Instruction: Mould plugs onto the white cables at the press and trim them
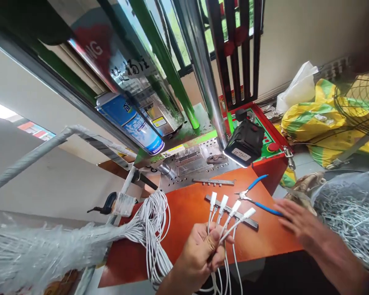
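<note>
Several white cables with white plug ends point(223, 203) are pinched in my left hand point(203, 248), their ends fanned out upward over the orange board. My right hand point(298, 221) has its fingers stretched out, at the board's right edge, close to the lower handle of blue-handled pliers point(246, 196). The plier jaws stand apart. A metal bar point(249, 221) lies behind the plugs, partly covered by them. Farther back, a small notched metal strip point(215, 181) rests at the board's rear edge.
A bundle of white cables point(155, 217) hangs over the orange board point(184, 205) at left. Behind stands a green machine with a metal bed point(190, 164), a spray can point(132, 123) and a black lamp point(246, 141). A red control box point(272, 159) and a scrap-filled bag point(350, 221) are at right.
</note>
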`<state>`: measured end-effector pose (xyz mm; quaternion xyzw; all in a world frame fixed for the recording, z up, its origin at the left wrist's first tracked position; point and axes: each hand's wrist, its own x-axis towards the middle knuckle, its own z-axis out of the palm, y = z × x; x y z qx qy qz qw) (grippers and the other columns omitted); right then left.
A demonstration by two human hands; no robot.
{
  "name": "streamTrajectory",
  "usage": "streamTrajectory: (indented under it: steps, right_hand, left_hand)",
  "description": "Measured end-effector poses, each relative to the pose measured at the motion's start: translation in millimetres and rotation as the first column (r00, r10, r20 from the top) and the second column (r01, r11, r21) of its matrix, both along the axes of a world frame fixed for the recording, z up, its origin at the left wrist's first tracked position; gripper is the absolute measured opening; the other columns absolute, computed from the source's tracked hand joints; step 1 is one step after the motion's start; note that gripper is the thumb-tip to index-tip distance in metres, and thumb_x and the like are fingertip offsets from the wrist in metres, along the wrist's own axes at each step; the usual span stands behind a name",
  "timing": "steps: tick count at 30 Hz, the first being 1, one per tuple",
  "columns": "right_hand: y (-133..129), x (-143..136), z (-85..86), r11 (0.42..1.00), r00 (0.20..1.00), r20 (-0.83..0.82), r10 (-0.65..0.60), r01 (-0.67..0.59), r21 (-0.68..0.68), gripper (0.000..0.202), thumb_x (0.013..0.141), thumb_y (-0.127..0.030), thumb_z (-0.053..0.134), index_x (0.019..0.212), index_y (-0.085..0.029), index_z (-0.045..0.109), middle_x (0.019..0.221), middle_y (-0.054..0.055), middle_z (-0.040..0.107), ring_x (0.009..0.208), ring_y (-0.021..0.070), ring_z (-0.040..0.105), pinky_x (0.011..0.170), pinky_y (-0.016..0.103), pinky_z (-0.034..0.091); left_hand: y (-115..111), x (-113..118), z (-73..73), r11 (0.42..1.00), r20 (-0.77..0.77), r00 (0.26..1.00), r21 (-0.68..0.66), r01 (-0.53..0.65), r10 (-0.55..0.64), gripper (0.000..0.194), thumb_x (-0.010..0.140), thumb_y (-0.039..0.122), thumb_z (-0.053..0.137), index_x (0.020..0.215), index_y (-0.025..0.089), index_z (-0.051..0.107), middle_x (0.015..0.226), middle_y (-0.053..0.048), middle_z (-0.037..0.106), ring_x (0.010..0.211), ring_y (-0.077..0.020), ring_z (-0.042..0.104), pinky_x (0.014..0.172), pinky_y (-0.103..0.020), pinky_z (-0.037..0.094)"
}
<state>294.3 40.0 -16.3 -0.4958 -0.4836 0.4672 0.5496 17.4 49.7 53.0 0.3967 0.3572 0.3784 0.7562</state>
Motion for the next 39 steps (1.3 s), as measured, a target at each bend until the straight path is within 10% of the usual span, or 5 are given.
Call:
streamTrajectory:
  steps: [15,19,23,28,39]
  right_hand:
    - [55,-112,66.7,0.821,0.597,-0.651,0.469,-0.566,0.072,0.038,0.094,-0.041,0.076,0.127,-0.023,0.068,0.123,0.012,0.075,0.111,0.0249,0.075,0.103,0.045,0.058]
    - [51,-85,53.5,0.840,0.778,-0.349,0.523,-0.539,0.056,0.050,0.096,-0.048,0.071,0.140,-0.028,0.062,0.139,0.012,0.067,0.126,0.0286,0.067,0.113,0.051,0.051]
    - [35,-53,18.2,0.962,0.878,0.437,0.197,-0.258,0.085,0.044,0.102,-0.047,0.057,0.143,-0.032,0.062,0.144,0.009,0.063,0.136,0.0332,0.056,0.119,0.058,0.042]
    - [19,-65,-13.1,0.957,0.517,0.849,-0.106,-0.178,0.228,0.039,0.103,-0.031,0.044,0.136,-0.024,0.064,0.124,0.014,0.067,0.107,0.0333,0.059,0.091,0.053,0.050]
    - [117,-68,28.9,0.896,0.688,0.725,-0.002,-0.320,0.307,0.028,0.106,-0.037,0.043,0.117,-0.026,0.067,0.098,0.009,0.063,0.095,0.0268,0.056,0.085,0.043,0.048]
  left_hand:
    - [-10,-23,-2.1,0.988,-0.489,0.872,0.138,0.066,0.010,0.047,0.099,0.061,0.058,0.093,0.016,0.069,0.061,0.000,0.055,0.043,-0.0081,0.039,0.043,-0.023,0.029]
    - [35,-97,16.1,0.479,-0.408,0.291,0.844,-0.242,0.865,0.042,0.098,0.058,0.056,0.097,0.019,0.069,0.079,-0.006,0.066,0.070,-0.0227,0.064,0.072,-0.037,0.055]
    - [62,-139,26.0,0.234,-0.279,-0.213,0.948,-0.214,0.936,0.060,0.098,0.038,0.062,0.145,0.004,0.047,0.137,-0.026,0.061,0.127,-0.0385,0.061,0.109,-0.056,0.048]
    - [-12,-44,-24.9,0.389,-0.616,0.232,0.700,0.599,0.752,0.073,0.101,0.048,0.059,0.163,0.017,0.037,0.172,-0.020,0.030,0.160,-0.0420,0.026,0.127,-0.059,0.029]
    - [-12,2,-63.6,0.288,-0.557,0.348,0.756,0.587,0.754,0.035,0.095,0.037,0.055,0.113,0.012,0.072,0.093,-0.016,0.072,0.083,-0.0298,0.061,0.072,-0.043,0.043]
